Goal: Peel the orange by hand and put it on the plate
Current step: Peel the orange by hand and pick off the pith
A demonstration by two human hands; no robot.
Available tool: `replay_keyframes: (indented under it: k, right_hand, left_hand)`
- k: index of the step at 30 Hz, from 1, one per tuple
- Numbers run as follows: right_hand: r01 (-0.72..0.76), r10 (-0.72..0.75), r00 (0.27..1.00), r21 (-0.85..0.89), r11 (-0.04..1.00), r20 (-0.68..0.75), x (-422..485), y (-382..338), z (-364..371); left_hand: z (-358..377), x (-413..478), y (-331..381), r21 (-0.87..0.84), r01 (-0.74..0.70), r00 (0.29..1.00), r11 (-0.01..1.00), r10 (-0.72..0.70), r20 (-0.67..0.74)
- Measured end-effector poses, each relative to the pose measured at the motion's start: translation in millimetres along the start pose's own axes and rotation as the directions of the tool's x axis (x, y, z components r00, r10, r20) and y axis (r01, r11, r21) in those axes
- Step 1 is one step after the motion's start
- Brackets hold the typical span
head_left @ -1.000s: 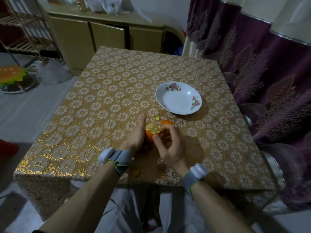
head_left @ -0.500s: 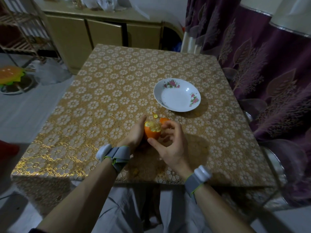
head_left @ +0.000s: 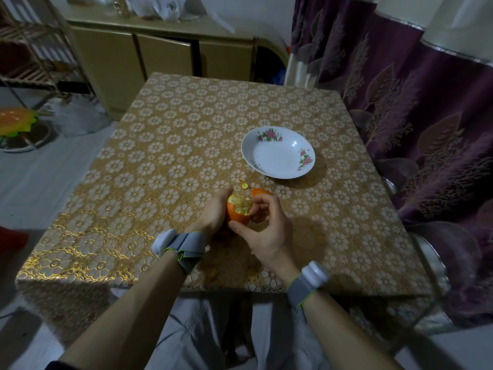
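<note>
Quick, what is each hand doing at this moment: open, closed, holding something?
Left hand: closed, holding the orange.
Right hand: closed, thumb and fingers pinching the same orange at its peeled edge.

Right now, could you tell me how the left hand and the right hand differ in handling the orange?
The left hand cups the orange from its side, steadying it; the right hand picks at the peeled top with its fingertips. The left hand's fingers are hidden behind the fruit; the right hand's are in plain view. Both wear grey wristbands.
</note>
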State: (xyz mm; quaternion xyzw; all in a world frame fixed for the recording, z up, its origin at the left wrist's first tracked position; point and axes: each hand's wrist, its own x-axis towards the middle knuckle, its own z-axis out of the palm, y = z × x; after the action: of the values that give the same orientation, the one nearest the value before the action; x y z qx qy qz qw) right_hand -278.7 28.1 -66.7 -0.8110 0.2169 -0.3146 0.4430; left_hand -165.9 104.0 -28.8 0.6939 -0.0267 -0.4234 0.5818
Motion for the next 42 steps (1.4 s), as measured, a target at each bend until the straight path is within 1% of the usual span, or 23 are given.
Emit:
replay_keyframes:
  k: [5,9,11,14,16,20,23,29,33,38,42]
  right_hand:
    - [-0.019,0.018,1.000,0.039,0.999,0.009,2,0,-1]
    - [-0.044,0.042,0.998,0.026,0.999,0.053,5,0,0]
    - [-0.039,0.037,0.998,0.027,0.999,0.054,5,0,2]
    - [-0.027,0.026,0.999,0.037,0.999,0.027,5,-1,3]
    - [-0.016,0.015,1.000,0.045,0.999,0.008,6,-3,3]
    - [0.063,-0.062,0.997,0.010,0.998,-0.043,6,-4,1]
    - [0.070,-0.070,0.996,-0.007,0.998,-0.055,5,-5,-1]
    - [-0.037,0.035,0.995,0.020,0.999,0.091,12,-5,-2]
    - [-0.048,0.045,0.992,0.025,0.999,0.121,14,-4,0]
    - [-0.050,0.046,0.994,0.042,0.998,0.103,12,-4,1]
    - [0.001,-0.003,1.000,0.052,0.999,0.031,10,-6,3]
  left_hand:
    - [-1,-3,4,0.022,0.036,0.999,0.999,-0.036,-0.009]
    - [-2,-3,4,0.073,-0.001,1.000,0.997,0.002,-0.017]
    - [-3,-3,4,0.059,0.001,1.000,0.998,0.000,-0.016]
    - [-3,-7,5,0.015,0.028,0.999,0.999,-0.028,-0.016]
    - [-4,-8,5,0.018,0.017,1.000,1.000,-0.016,-0.021]
    - [-2,-11,6,0.014,0.006,0.999,1.000,-0.006,-0.042]
    - [0,-12,7,0.027,0.004,0.998,1.000,-0.003,-0.064]
    - [-1,-11,7,0.047,-0.010,0.999,0.999,0.012,-0.034]
    - [-5,-6,5,0.055,0.013,1.000,0.998,-0.013,0.006]
    - [-6,-3,5,0.066,0.032,0.999,0.997,-0.031,-0.017]
    - [-3,-4,6,0.013,0.030,0.999,0.999,-0.029,-0.045]
